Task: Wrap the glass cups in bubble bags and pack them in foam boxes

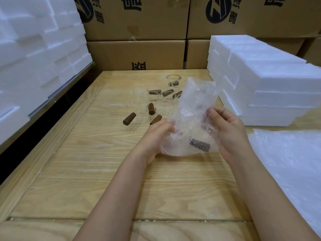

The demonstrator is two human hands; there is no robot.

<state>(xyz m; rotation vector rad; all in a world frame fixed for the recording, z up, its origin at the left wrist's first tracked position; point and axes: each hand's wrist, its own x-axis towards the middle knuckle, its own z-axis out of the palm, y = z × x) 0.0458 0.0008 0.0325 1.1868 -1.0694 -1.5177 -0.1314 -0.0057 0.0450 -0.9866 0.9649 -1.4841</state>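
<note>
A clear bubble bag (194, 115) stands upright between my hands above the wooden table (90, 171). Inside its lower part lies a glass cup whose brown wooden handle (199, 144) shows through the plastic. My left hand (156, 136) grips the bag's lower left side. My right hand (229, 129) holds the right side, thumb pressed on the front. Behind the bag, several clear glass cups (140, 101) with brown wooden handles (129, 118) stand and lie on the table.
Stacks of white foam boxes rise at the right (260, 80) and along the left (34, 54). A pile of bubble bags (291, 162) lies at the near right. Cardboard cartons (135, 32) wall off the back.
</note>
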